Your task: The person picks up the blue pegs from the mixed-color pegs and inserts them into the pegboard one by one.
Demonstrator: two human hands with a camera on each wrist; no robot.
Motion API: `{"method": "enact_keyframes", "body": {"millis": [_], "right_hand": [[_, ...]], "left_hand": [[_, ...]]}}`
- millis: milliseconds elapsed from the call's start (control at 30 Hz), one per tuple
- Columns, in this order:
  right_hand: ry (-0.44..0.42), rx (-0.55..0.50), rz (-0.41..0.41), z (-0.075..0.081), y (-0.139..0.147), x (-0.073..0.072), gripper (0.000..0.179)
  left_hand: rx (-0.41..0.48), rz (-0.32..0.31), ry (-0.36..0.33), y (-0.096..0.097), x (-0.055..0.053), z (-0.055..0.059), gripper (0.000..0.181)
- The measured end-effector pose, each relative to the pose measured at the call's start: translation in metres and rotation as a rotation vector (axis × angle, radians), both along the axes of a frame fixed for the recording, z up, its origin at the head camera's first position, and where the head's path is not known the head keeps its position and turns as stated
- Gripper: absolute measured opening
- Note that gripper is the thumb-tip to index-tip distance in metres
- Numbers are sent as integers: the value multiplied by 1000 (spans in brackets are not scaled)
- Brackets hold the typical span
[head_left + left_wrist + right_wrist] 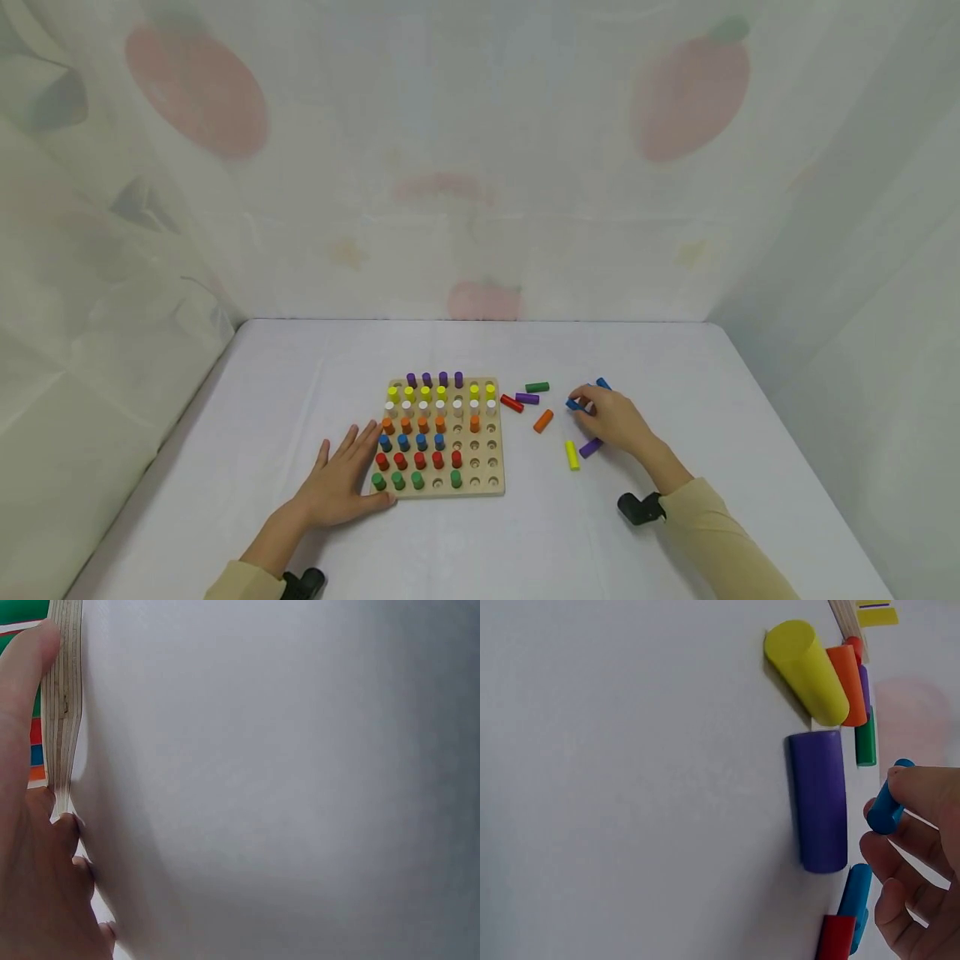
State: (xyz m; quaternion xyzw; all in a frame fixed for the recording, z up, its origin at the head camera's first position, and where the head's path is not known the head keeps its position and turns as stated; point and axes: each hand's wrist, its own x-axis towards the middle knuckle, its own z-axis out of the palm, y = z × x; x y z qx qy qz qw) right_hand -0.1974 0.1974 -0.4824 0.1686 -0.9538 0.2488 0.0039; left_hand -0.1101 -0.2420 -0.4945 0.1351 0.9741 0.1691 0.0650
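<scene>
Between thumb and fingertips my right hand point(617, 419) pinches a blue peg point(886, 810), which the right wrist view shows raised and tilted. A wooden pegboard point(483, 490) lies left of it, with rows of purple, yellow, white, orange, blue, red and green pegs standing in its holes. Spread round the board's near left corner, my left hand point(336, 490) touches the left side with its straight fingers and the front edge with its thumb point(46, 645). Below the right hand lie a purple peg point(821, 802) and a yellow peg point(806, 671).
Between board and right hand lie loose green point(537, 387), purple point(527, 398), red point(512, 403) and orange point(543, 421) pegs. Another blue peg point(603, 383) is behind the right hand; a red peg point(835, 937) shows near it. Bare holes fill much of the board's near right part.
</scene>
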Motion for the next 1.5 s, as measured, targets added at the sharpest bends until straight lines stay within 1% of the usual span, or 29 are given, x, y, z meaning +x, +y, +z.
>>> {"method": "enact_keyframes", "body": {"millis": [133, 300, 400, 500, 733, 900, 1133, 1300, 1500], "right_hand": [[38, -35, 29, 2, -5, 0, 26], [64, -84, 73, 5, -13, 1, 30], [72, -84, 87, 6, -18, 1, 30], [60, -92, 82, 6, -24, 0, 30], [-19, -126, 45, 5, -39, 3, 25], [-38, -142, 40, 4, -48, 4, 22], [-31, -193, 87, 7, -60, 8, 23], [-36, -203, 110, 7, -69, 10, 25], [-8, -221, 167, 6, -80, 11, 24]], "left_hand": [[1, 0, 1, 0, 1, 1, 108], [12, 6, 4, 1, 1, 3, 107], [10, 7, 4, 1, 1, 3, 107], [9, 6, 5, 1, 1, 3, 107], [8, 5, 6, 2, 1, 4, 107], [1, 3, 11, 2, 1, 3, 107], [0, 5, 16, 2, 1, 3, 107], [-1, 9, 12, 2, 1, 4, 107], [-1, 10, 7, 2, 1, 4, 107]]}}
